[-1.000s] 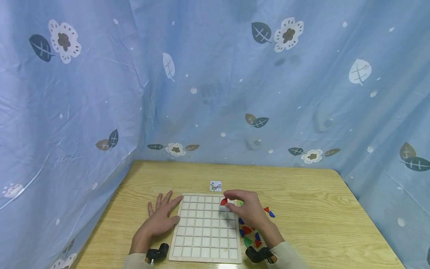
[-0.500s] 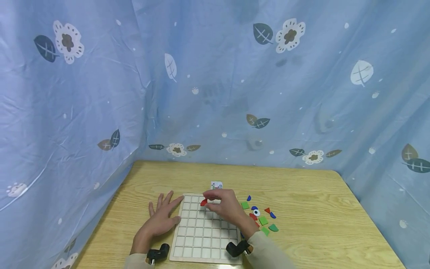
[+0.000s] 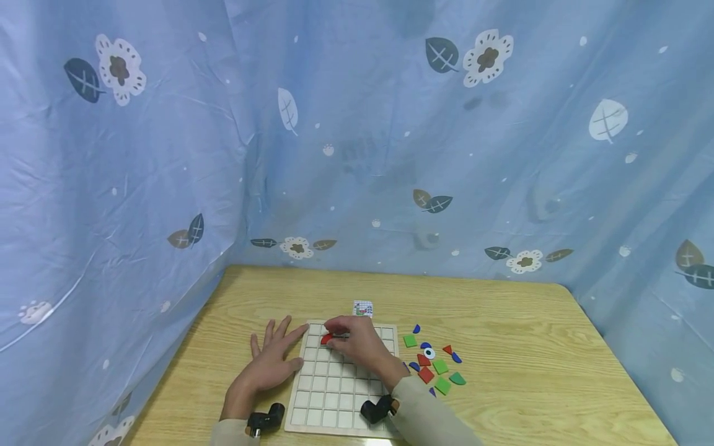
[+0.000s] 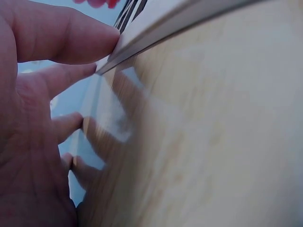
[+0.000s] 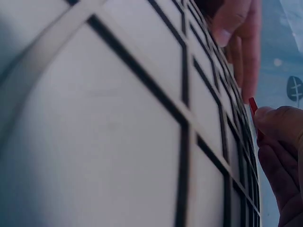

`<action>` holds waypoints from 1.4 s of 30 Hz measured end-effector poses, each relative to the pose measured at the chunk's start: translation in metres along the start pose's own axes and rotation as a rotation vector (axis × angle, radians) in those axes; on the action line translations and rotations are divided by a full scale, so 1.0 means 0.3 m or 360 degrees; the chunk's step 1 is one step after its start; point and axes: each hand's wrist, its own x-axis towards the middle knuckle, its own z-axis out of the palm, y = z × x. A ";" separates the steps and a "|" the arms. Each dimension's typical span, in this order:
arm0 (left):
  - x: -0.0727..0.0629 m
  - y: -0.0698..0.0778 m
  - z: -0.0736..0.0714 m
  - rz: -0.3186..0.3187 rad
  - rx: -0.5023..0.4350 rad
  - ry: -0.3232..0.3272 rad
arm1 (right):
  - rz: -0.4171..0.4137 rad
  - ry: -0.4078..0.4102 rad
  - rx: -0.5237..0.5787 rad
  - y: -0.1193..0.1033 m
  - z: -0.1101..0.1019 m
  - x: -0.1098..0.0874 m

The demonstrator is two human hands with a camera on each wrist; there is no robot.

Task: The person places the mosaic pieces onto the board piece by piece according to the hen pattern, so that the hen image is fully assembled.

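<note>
A pale wooden grid board [image 3: 315, 400] with square recesses lies on the table. Between thumb and fingers, my right hand [image 3: 358, 340] pinches a red quarter-circle piece [image 3: 326, 339] over the board's upper left cells. In the right wrist view the red piece [image 5: 253, 106] shows edge-on at the fingertips, close to the grid; whether it touches the board I cannot tell. My left hand [image 3: 269, 364] lies with fingers spread at the board's left side. Its thumb and index finger touch the board's edge, as the left wrist view of the hand [image 4: 42, 109] shows.
Right of the board lie loose pieces: green squares [image 3: 440, 367], a red square [image 3: 426, 375], blue shapes [image 3: 416, 329], a green quarter-circle [image 3: 457, 378] and a white disc with a dark centre [image 3: 429, 353]. A small pattern card [image 3: 363, 308] lies behind the board. A blue curtain [image 3: 357, 155] surrounds the table.
My right hand has carried the red piece leftward across the board, from its upper right to its upper left, and slowed. My left hand has stayed at the board's edge.
</note>
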 end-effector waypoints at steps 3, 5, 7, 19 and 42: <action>0.001 -0.001 0.001 -0.0003 0.0004 -0.0005 | 0.0005 -0.0032 -0.0063 0.000 0.009 0.003; 0.001 -0.001 0.002 -0.0002 0.0007 -0.0003 | 0.0004 -0.0062 -0.0125 -0.005 0.010 0.005; 0.003 -0.002 0.004 -0.0003 0.0010 0.0003 | -0.0005 -0.0081 -0.0203 -0.010 0.010 0.004; 0.002 -0.003 0.005 0.0003 0.0020 0.0007 | -0.0101 -0.0029 -0.0257 -0.030 0.023 0.009; -0.002 0.002 0.011 -0.0002 0.0008 0.0026 | 0.0051 0.0058 0.0084 -0.022 -0.113 -0.135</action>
